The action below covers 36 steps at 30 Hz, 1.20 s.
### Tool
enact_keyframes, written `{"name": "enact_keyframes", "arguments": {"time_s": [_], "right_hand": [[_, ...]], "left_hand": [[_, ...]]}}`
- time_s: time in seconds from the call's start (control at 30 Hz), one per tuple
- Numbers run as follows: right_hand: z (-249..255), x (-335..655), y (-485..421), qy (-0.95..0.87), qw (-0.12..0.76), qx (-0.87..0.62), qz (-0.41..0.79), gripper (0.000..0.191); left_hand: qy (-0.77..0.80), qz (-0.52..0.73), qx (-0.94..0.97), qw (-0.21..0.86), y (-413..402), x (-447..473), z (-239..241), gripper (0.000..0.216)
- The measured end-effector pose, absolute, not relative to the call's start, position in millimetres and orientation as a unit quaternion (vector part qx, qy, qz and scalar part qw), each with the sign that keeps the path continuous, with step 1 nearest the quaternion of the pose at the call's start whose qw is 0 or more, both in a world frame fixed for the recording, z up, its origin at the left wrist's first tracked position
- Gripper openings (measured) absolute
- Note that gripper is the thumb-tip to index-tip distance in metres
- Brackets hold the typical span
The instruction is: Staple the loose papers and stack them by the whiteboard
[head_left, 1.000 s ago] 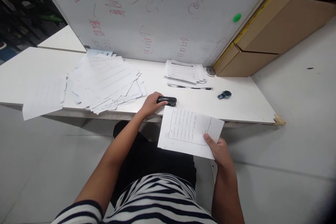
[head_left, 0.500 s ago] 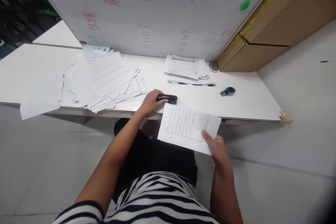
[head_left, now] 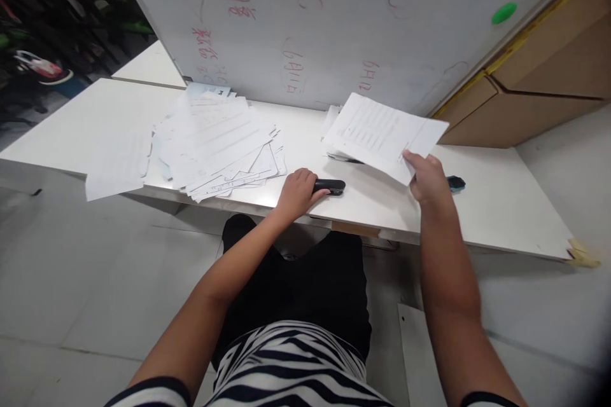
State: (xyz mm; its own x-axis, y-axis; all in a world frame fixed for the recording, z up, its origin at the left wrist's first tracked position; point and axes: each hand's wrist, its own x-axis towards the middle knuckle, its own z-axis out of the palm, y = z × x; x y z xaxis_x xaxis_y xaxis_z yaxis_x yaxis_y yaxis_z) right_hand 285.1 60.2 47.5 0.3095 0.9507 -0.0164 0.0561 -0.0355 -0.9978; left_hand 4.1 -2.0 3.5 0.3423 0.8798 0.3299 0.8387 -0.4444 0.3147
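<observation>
My left hand [head_left: 298, 192] is closed around the rear of a black stapler [head_left: 331, 187], which rests on the white table near its front edge. In my right hand [head_left: 427, 177] is a printed sheet of paper [head_left: 382, 133], pinched at its near right corner between thumb and fingers. The sheet is raised and tilted over a small paper stack [head_left: 330, 117], hiding most of it. Whether it is one sheet or several together, I cannot tell. Left of the stapler lies a large, fanned-out pile of papers [head_left: 224, 133].
A whiteboard [head_left: 305, 32] with red writing and a green magnet [head_left: 505, 13] stands along the table's back. Cardboard boxes [head_left: 515, 114] are at the back right. A dark watch-like object [head_left: 456, 184] lies right of my right hand. One sheet [head_left: 117, 168] overhangs the front edge.
My right hand has carried the printed sheet forward, up and away from the stapler, over the small stack. My left hand stays on the stapler. The view has shifted slightly left.
</observation>
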Motion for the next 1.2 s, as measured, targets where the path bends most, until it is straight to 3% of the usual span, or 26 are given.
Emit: {"name": "enact_keyframes", "arguments": {"time_s": [0.1, 0.2, 0.33, 0.4, 0.53, 0.73, 0.87, 1.1, 1.2], "right_hand": [[50.3, 284.4, 124.5, -0.492, 0.417, -0.696, 0.316, 0.036], [47.7, 280.1, 161.7, -0.506, 0.380, -0.732, 0.253, 0.039], [38.0, 272.9, 172.2, -0.513, 0.331, -0.782, 0.125, 0.080], [31.4, 267.5, 167.3, -0.543, 0.282, -0.789, 0.054, 0.092], [17.6, 252.4, 142.3, -0.601, 0.226, -0.767, -0.004, 0.079], [-6.8, 232.7, 74.5, -0.705, 0.134, -0.695, 0.039, 0.080], [-20.5, 221.7, 40.7, -0.749, 0.078, -0.655, 0.069, 0.064], [-16.5, 213.1, 29.6, -0.742, 0.074, -0.663, 0.067, 0.059], [-14.6, 213.3, 27.6, -0.736, 0.082, -0.668, 0.067, 0.059]], "left_hand": [[0.530, 0.222, 0.817, 0.039, -1.3, 4.1, 2.1, 0.044], [0.537, 0.210, 0.817, 0.026, -0.9, 3.7, 0.0, 0.045], [0.537, 0.206, 0.818, 0.026, -0.9, 3.7, -1.8, 0.047], [0.539, 0.207, 0.816, 0.033, -0.9, 3.8, -1.8, 0.048], [0.540, 0.205, 0.816, 0.039, -1.2, 3.4, -1.1, 0.048], [0.541, 0.210, 0.814, 0.034, -2.1, 3.0, -0.4, 0.047], [0.540, 0.216, 0.813, 0.028, -3.3, 2.2, -1.0, 0.045], [0.518, 0.284, 0.800, 0.106, -4.5, -5.0, 1.0, 0.037], [0.519, 0.317, 0.776, 0.165, -4.2, -7.7, 1.8, 0.050]]}}
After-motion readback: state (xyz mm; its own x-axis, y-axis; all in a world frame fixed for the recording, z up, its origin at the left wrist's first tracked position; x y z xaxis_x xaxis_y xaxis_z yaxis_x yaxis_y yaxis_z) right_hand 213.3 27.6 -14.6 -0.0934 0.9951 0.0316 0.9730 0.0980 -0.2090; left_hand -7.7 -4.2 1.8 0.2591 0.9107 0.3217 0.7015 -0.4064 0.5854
